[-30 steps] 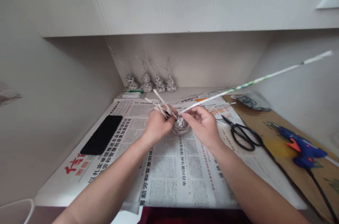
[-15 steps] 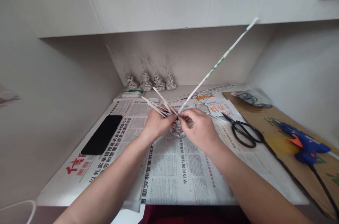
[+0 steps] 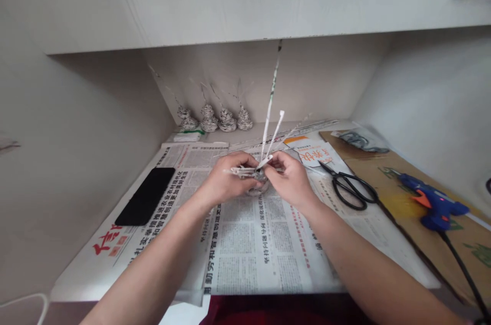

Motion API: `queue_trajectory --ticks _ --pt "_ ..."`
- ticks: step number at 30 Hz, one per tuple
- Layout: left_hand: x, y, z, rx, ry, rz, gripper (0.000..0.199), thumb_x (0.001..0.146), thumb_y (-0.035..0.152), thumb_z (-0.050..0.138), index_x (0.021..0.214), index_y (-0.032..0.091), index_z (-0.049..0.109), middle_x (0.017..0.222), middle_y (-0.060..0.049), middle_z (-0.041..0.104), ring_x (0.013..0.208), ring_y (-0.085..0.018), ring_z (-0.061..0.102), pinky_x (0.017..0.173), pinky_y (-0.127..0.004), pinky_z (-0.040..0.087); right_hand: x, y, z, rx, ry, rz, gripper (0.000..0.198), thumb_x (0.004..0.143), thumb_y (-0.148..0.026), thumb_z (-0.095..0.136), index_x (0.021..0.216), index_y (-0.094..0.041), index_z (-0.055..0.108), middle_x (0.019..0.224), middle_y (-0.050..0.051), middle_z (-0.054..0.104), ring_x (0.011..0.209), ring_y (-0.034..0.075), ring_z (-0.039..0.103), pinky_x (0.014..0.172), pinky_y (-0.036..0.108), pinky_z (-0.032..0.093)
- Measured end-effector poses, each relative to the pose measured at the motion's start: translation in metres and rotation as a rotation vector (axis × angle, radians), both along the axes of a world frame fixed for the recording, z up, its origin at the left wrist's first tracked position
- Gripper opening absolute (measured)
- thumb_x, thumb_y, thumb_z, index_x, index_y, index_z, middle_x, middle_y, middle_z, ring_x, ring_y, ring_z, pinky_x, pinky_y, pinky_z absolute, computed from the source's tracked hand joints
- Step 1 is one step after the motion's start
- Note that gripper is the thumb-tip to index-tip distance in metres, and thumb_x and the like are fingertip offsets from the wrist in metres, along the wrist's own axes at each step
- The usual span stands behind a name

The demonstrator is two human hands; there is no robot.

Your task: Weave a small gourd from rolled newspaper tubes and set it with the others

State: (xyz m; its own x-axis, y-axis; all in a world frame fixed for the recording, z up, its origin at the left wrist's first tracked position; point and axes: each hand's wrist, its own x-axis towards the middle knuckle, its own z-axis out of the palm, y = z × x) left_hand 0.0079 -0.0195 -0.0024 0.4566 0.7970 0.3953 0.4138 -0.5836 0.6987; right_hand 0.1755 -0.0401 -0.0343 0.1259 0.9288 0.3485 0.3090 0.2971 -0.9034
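Between my hands, above the newspaper, is a small woven paper piece [image 3: 258,191] made of rolled newsprint, partly hidden by my fingers. My left hand [image 3: 233,175] is closed around its left side, with several short paper ends poking out over the fingers. Pinched at the right side is my right hand [image 3: 286,175], its thumb and forefinger at the paper strips near the top of the weave. A long paper tube [image 3: 272,87], white with dark green marks, rises almost upright from the piece. Beside it a shorter white strip [image 3: 276,129] leans right.
Several finished woven gourd shapes [image 3: 227,120] stand along the back wall. A black phone [image 3: 146,196] lies left on the newspaper [image 3: 238,258]. Black-handled scissors [image 3: 352,189], a cardboard sheet [image 3: 387,202] and a blue glue gun [image 3: 435,199] with its cord lie right. An overhead panel [image 3: 245,2] hangs low.
The long tube has swung from leaning right to nearly upright. A short strip that leaned left now leans right, and the left hand's ends lie lower. The view shifted slightly.
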Motion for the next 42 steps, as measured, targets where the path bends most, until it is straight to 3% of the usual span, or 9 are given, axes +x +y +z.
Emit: queue_trajectory --ticks 7,14,18,22,29,36,42 --pt "0.001 0.005 -0.009 0.057 -0.027 0.051 0.008 0.071 0.017 0.074 0.078 0.02 0.072 0.081 -0.002 0.073 0.076 -0.018 0.067 0.071 -0.028 0.05 0.001 0.003 -0.003 0.007 0.053 0.029 0.01 0.08 -0.029 0.059 0.076 -0.02 0.06 0.076 0.001 0.066 0.071 0.015 0.062 0.066 0.026 0.048" --pt "0.003 0.001 -0.006 0.085 -0.162 -0.108 0.007 0.075 0.025 0.074 0.076 0.019 0.07 0.084 -0.004 0.072 0.08 -0.018 0.067 0.079 -0.03 0.052 0.004 -0.001 0.007 0.034 0.187 0.072 0.01 0.078 -0.027 0.063 0.071 -0.02 0.061 0.069 -0.002 0.063 0.066 0.014 0.058 0.063 0.025 0.045" --pt "0.008 0.002 -0.012 0.135 -0.192 -0.122 0.005 0.078 0.024 0.071 0.077 0.019 0.071 0.084 -0.005 0.072 0.081 -0.018 0.067 0.079 -0.029 0.052 0.006 0.0 0.008 -0.08 0.279 0.109 0.012 0.074 -0.032 0.068 0.074 -0.02 0.066 0.07 0.0 0.065 0.065 0.014 0.059 0.062 0.027 0.046" --pt "0.009 0.007 -0.021 0.086 -0.179 -0.138 0.006 0.078 0.025 0.072 0.08 0.019 0.073 0.085 -0.004 0.073 0.083 -0.018 0.067 0.079 -0.029 0.053 0.008 0.006 0.0 -0.175 0.427 0.158 0.02 0.069 -0.038 0.073 0.074 -0.019 0.068 0.069 0.0 0.066 0.063 0.014 0.059 0.063 0.029 0.048" --pt "0.006 0.012 -0.018 0.065 -0.218 -0.206 0.008 0.075 0.019 0.074 0.083 0.019 0.075 0.085 -0.006 0.074 0.082 -0.018 0.068 0.077 -0.029 0.055 0.009 0.006 -0.003 -0.192 0.389 0.127 0.018 0.071 -0.033 0.073 0.079 -0.02 0.065 0.067 -0.002 0.066 0.06 0.013 0.06 0.057 0.025 0.047" --pt "0.006 0.013 -0.021 -0.012 -0.28 -0.18 0.012 0.073 0.017 0.076 0.085 0.021 0.076 0.085 -0.004 0.076 0.081 -0.018 0.07 0.078 -0.03 0.055 0.008 0.0 0.006 -0.11 0.321 0.198 0.022 0.077 -0.041 0.069 0.078 -0.019 0.065 0.074 0.001 0.068 0.07 0.015 0.063 0.064 0.026 0.049" --pt "0.005 0.014 -0.022 -0.158 -0.247 -0.101 0.035 0.073 0.024 0.076 0.107 0.022 0.073 0.098 -0.005 0.076 0.091 -0.022 0.07 0.084 -0.034 0.055 0.006 -0.003 0.004 -0.124 0.258 0.176 0.02 0.074 -0.035 0.072 0.08 -0.02 0.061 0.077 0.003 0.069 0.07 0.017 0.066 0.064 0.028 0.051"
